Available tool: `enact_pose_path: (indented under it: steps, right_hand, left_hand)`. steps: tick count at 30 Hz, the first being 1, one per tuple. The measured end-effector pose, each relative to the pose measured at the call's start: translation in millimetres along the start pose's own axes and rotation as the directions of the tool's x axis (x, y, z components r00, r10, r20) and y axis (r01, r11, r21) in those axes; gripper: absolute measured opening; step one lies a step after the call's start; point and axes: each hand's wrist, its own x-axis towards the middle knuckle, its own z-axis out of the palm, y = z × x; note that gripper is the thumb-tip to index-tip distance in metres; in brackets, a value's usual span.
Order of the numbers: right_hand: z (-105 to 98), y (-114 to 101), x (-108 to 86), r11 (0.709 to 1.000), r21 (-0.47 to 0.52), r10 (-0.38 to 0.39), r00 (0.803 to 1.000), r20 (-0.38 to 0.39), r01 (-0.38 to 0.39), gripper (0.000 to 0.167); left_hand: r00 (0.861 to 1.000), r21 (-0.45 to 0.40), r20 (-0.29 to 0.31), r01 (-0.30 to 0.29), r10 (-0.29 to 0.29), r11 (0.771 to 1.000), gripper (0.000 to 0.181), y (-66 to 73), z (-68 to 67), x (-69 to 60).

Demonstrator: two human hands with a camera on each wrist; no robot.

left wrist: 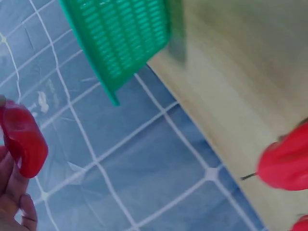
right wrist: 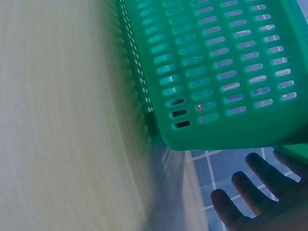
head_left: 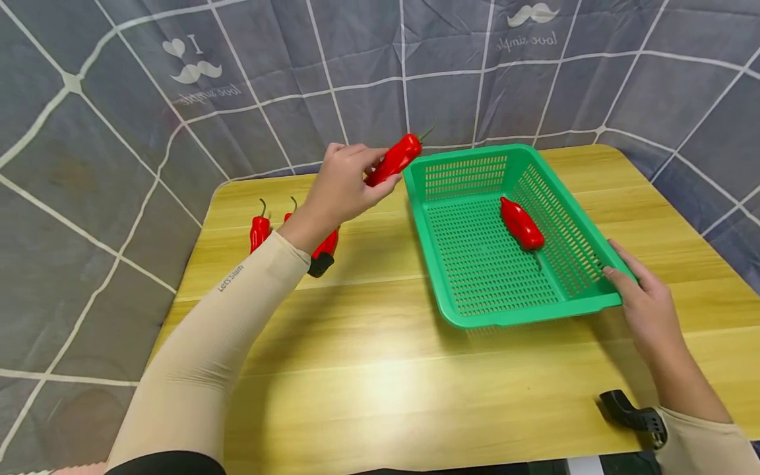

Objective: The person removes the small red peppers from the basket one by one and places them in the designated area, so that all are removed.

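Observation:
Above the far left corner of a green plastic basket (head_left: 436, 280), my left hand (head_left: 343, 181) pinches a red chili pepper (head_left: 396, 159) between thumb and fingers, its thin green stem pointing right. The left wrist view shows this pepper (left wrist: 25, 144) at the left edge. My right hand (head_left: 652, 310) holds the basket by its near right corner, thumb over the rim. Seen from the right wrist, several fingers (right wrist: 255, 192) spread out beside the basket wall (right wrist: 216, 137). Inside the basket lies another red pepper (head_left: 522, 224).
On the wooden table (head_left: 380, 396), left of the basket, a red pepper (head_left: 259, 232) and another pepper (head_left: 326, 244) lie partly behind my left forearm. A black object (head_left: 321, 264) shows beside them. A grey checked cloth (head_left: 362, 59) hangs behind the table.

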Motion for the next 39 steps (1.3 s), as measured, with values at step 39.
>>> enact_pose_path:
  steps: [39]
  right_hand:
    - [0.1, -2.1, -0.4, 0.990, 0.138, -0.005, 1.000, 0.003, 0.004, 0.050]
  left_hand:
    - [0.719, 0.378, 0.314, 0.505, -0.620, 0.776, 0.058, -15.9, 53.6, -76.3]
